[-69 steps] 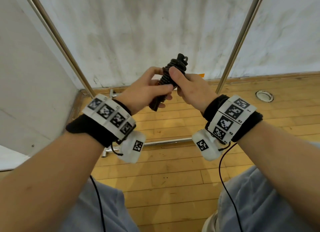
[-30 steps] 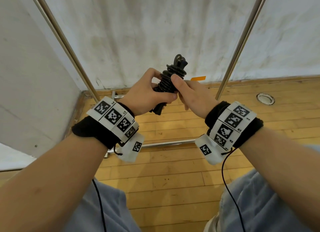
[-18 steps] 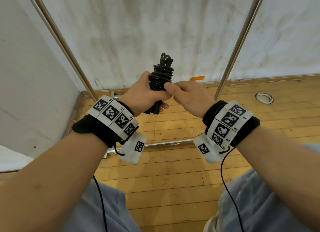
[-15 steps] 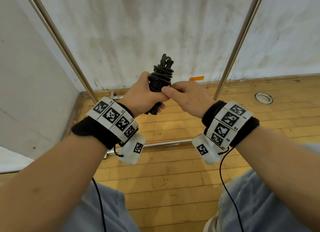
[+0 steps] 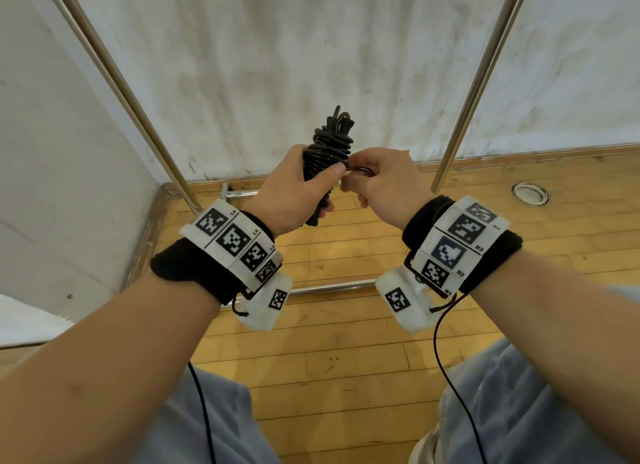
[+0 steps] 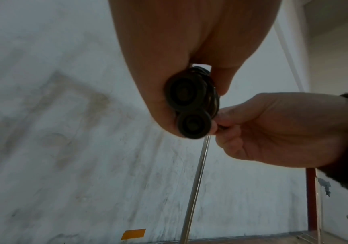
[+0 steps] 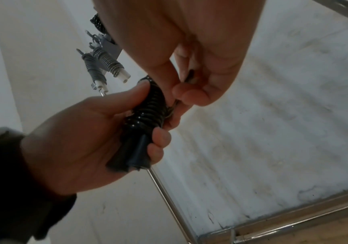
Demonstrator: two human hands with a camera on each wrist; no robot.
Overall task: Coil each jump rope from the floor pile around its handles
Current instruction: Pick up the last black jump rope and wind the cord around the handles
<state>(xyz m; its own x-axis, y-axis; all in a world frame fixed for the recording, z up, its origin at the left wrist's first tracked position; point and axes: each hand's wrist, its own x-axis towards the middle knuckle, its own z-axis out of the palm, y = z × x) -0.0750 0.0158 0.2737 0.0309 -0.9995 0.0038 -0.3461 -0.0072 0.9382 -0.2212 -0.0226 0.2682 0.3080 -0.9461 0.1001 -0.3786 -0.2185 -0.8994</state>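
Jump rope (image 5: 327, 151), black and wound in tight turns around its two handles (image 6: 186, 105), sits upright in your left hand (image 5: 294, 193), raised in front of you above the wooden floor (image 5: 346, 325). Your left fingers and thumb wrap the bundle low down, and both round handle ends poke out below your palm. Your right hand (image 5: 384, 183) pinches a short loop of the cord (image 5: 362, 169) just beside the coil, fingers curled. Behind the hands, two metal poles (image 5: 474, 92) lean against a stained white wall (image 5: 294, 47). No container shows in any view.
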